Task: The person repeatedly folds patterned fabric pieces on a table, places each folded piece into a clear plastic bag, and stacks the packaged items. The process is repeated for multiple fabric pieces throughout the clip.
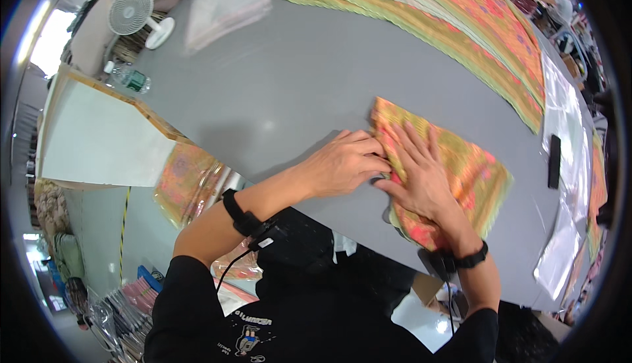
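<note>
A folded floral cloth [474, 180] in orange, green and pink lies on the grey table [296, 76] before me. My right hand [422, 180] rests flat on the cloth's left part, fingers spread and pointing away from me. At the cloth's left edge is my left hand [350, 161], its fingers bent against the fabric; whether they pinch it is hidden. Farther back, a long stack of similar floral cloths [444, 22] curves along the table.
Clear plastic bags lie at the back left [227, 7] and right [568, 165], with a black bar [554, 161] nearby. A white fan [132, 12] and a plastic bottle [129, 77] stand or lie at left. Bagged floral cloths [190, 180] sit below a white board [98, 136].
</note>
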Demonstrator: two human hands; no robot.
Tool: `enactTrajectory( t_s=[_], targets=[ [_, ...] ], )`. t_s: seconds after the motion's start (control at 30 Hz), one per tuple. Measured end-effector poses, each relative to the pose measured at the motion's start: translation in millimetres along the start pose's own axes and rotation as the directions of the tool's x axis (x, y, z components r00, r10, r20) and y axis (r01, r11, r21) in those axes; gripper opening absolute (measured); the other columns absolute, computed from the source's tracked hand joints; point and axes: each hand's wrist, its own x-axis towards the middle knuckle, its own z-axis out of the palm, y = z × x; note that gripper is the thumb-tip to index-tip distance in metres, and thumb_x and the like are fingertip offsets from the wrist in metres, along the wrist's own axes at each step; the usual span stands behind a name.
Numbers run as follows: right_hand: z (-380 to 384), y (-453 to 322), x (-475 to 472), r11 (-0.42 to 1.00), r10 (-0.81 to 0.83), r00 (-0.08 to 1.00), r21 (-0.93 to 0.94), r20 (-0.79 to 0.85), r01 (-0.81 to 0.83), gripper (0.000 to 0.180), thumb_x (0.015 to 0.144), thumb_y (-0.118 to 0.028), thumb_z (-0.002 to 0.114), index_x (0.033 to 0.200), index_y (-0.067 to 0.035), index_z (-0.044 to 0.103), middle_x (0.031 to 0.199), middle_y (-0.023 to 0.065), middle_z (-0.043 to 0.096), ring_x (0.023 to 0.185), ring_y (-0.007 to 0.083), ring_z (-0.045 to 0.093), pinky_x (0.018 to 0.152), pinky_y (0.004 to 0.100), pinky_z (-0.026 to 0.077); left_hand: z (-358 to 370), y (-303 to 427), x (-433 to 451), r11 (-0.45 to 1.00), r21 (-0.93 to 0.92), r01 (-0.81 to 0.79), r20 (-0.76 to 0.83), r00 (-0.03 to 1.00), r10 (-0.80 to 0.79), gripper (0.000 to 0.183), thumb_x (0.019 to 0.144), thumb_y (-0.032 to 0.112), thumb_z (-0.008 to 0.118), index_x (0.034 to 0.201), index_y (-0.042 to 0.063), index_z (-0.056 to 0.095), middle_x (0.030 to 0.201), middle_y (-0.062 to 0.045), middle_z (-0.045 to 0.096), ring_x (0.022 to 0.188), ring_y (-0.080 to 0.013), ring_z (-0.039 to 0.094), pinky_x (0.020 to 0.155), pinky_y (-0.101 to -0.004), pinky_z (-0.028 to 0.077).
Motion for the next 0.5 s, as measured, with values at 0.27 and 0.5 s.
enactTrajectory(
  t_s=[0.27, 0.5],
  targets=[
    [0.4, 12.2, -9.8, 0.995, 0.081, 0.987, 0.063, -0.142, -0.072, 0.059, 0.078, 0.007, 0.072, 0.136, -0.005, 0.070, 0.150, 0.0131, 0.063, 0.146, 0.0350, 0.054, 0.128, 0.0564, 0.033, -159.3, -217.1, -60.3, 0.574, 0.500, 0.649, -0.636, 0.725, -0.265, 0.041, 0.107, 0.030, 0.054, 0.136, 0.007, 0.071, 0.144, -0.023, 0.065, 0.137, -0.0445, 0.056, 0.117, -0.0521, 0.044],
    [5.6, 11.5, -14.6, 0.966, 0.198, 0.954, 0.210, -0.225, -0.151, 0.066, 0.069, 0.018, 0.060, 0.131, 0.000, 0.070, 0.145, 0.0156, 0.065, 0.138, 0.0389, 0.059, 0.116, 0.0488, 0.049, -158.5, -138.0, -78.6, 0.393, 0.429, 0.813, -0.189, 0.507, -0.841, 0.045, 0.109, 0.039, 0.056, 0.148, 0.019, 0.066, 0.154, -0.019, 0.057, 0.141, -0.0399, 0.052, 0.116, -0.0490, 0.041]
  ],
)
